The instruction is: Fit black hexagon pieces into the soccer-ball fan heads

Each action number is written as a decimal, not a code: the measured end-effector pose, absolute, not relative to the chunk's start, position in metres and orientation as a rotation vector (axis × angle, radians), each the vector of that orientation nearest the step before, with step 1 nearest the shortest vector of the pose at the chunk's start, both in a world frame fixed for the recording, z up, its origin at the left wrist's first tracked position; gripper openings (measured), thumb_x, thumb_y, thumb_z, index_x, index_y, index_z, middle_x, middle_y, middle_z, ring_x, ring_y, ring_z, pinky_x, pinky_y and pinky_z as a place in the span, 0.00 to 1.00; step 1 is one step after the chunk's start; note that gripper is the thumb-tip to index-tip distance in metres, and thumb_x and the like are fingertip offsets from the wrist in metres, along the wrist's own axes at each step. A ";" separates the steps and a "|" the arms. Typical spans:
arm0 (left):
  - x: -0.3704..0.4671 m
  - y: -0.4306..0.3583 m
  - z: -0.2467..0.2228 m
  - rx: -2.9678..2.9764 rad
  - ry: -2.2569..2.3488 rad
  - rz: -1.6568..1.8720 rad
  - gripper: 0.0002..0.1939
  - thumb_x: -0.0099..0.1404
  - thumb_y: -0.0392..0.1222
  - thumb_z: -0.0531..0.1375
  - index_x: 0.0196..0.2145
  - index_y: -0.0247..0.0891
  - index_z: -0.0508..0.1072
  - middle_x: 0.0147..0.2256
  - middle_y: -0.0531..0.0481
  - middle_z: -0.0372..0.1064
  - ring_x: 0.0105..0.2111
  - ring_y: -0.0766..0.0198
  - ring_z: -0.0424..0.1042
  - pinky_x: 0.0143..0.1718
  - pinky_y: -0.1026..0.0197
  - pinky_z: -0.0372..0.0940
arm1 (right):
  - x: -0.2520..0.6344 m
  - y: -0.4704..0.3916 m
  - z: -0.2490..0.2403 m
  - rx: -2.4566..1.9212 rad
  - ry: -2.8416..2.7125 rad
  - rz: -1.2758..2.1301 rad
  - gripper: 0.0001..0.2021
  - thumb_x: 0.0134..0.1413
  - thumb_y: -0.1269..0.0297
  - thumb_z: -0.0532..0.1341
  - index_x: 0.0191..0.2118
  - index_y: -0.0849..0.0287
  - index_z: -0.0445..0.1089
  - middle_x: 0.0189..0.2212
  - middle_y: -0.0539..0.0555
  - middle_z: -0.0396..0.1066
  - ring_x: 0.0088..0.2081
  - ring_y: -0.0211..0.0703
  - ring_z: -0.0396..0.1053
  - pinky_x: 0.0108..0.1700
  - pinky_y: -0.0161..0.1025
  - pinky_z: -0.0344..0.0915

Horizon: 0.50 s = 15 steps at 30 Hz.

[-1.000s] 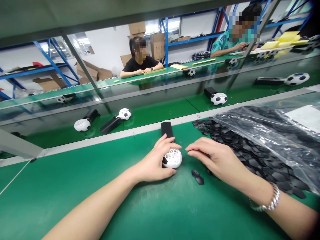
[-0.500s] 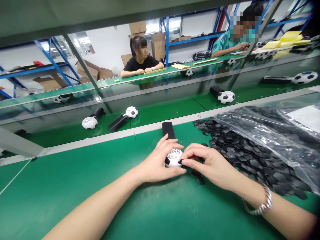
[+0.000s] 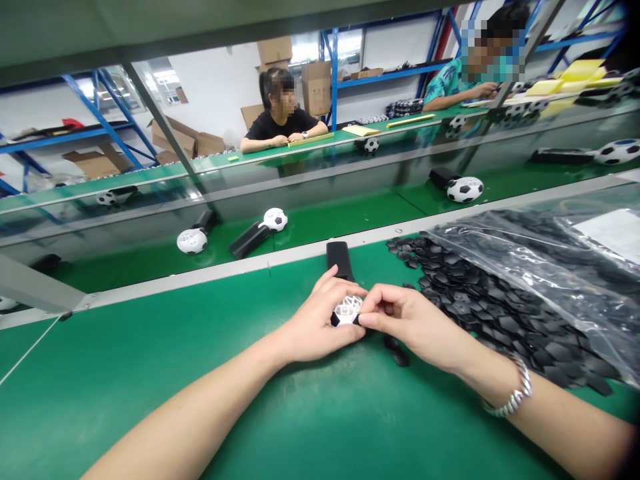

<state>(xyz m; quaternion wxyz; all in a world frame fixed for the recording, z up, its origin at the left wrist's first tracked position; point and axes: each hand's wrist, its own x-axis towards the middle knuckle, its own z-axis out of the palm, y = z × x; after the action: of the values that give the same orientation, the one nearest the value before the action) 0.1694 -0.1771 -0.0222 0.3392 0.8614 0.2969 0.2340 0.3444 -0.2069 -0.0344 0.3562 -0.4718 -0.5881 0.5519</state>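
On the green bench lies a soccer-ball-shaped piece point(image 3: 347, 311), its white shell partly open like a lattice, with a black handle point(image 3: 339, 259) pointing away from me. My left hand point(image 3: 320, 316) is wrapped round the ball's left side, thumb in front and fingers behind. At the ball's right edge my right hand point(image 3: 400, 320) pinches a small black patch point(image 3: 357, 320) between thumb and forefinger, touching the shell. A few loose black patches point(image 3: 397, 351) lie just below my right hand.
A heap of black patches point(image 3: 480, 300) spreads at the right, partly under a clear plastic bag point(image 3: 550, 267). Beyond the metal rail point(image 3: 240, 265), a green conveyor point(image 3: 340, 218) carries several ball pieces point(image 3: 192, 241). Two people sit across the line.
My right hand has moved slightly left, pressing the black patch closer against the ball. Pieces on the conveyor have shifted to the right.
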 end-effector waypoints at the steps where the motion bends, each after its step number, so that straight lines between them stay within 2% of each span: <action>1: 0.170 -0.178 -0.022 2.230 0.782 0.600 0.18 0.55 0.37 0.60 0.45 0.43 0.64 0.45 0.53 0.66 0.52 0.61 0.61 0.63 0.52 0.35 | 0.344 -0.207 -0.035 -1.208 -1.496 1.448 0.08 0.48 0.62 0.62 0.26 0.57 0.62 0.24 0.46 0.64 0.26 0.36 0.63 0.26 0.33 0.59; 3: 0.172 -0.179 -0.023 2.193 0.822 0.596 0.18 0.54 0.36 0.61 0.44 0.44 0.64 0.45 0.53 0.66 0.55 0.60 0.58 0.63 0.50 0.35 | 0.342 -0.208 -0.035 -1.198 -1.470 1.467 0.09 0.47 0.62 0.62 0.26 0.57 0.60 0.23 0.47 0.65 0.27 0.36 0.63 0.27 0.33 0.59; 6: 0.172 -0.180 -0.024 2.131 0.878 0.612 0.18 0.53 0.35 0.61 0.42 0.44 0.64 0.47 0.53 0.65 0.60 0.58 0.48 0.63 0.48 0.36 | 0.341 -0.208 -0.034 -1.222 -1.492 1.445 0.10 0.46 0.61 0.62 0.25 0.57 0.59 0.22 0.46 0.63 0.25 0.36 0.62 0.26 0.33 0.58; 9: 0.169 -0.178 -0.026 2.104 0.857 0.597 0.20 0.52 0.34 0.62 0.43 0.44 0.64 0.48 0.52 0.64 0.62 0.57 0.41 0.62 0.47 0.38 | 0.347 -0.203 -0.035 -1.295 -1.592 1.322 0.11 0.49 0.58 0.60 0.26 0.56 0.59 0.21 0.46 0.61 0.24 0.37 0.61 0.24 0.34 0.58; 12: 0.166 -0.177 -0.030 2.084 0.844 0.573 0.24 0.51 0.38 0.64 0.46 0.43 0.63 0.50 0.49 0.60 0.62 0.53 0.39 0.60 0.46 0.43 | 0.361 -0.194 -0.040 -1.437 -1.830 0.866 0.07 0.52 0.58 0.58 0.32 0.56 0.64 0.27 0.50 0.65 0.28 0.41 0.64 0.30 0.37 0.62; 15: 0.166 -0.176 -0.033 2.095 0.926 0.615 0.27 0.47 0.47 0.67 0.45 0.44 0.65 0.49 0.46 0.55 0.58 0.50 0.48 0.57 0.46 0.48 | 0.374 -0.188 -0.046 -1.583 -2.102 0.443 0.09 0.52 0.63 0.58 0.40 0.55 0.69 0.36 0.53 0.67 0.35 0.45 0.67 0.36 0.40 0.64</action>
<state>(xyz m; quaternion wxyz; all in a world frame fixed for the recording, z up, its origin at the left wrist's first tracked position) 0.1664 -0.1762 -0.0327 0.3756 0.8187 0.3617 0.2404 0.3739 -0.1884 -0.0458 0.2342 -0.5768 -0.7658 0.1613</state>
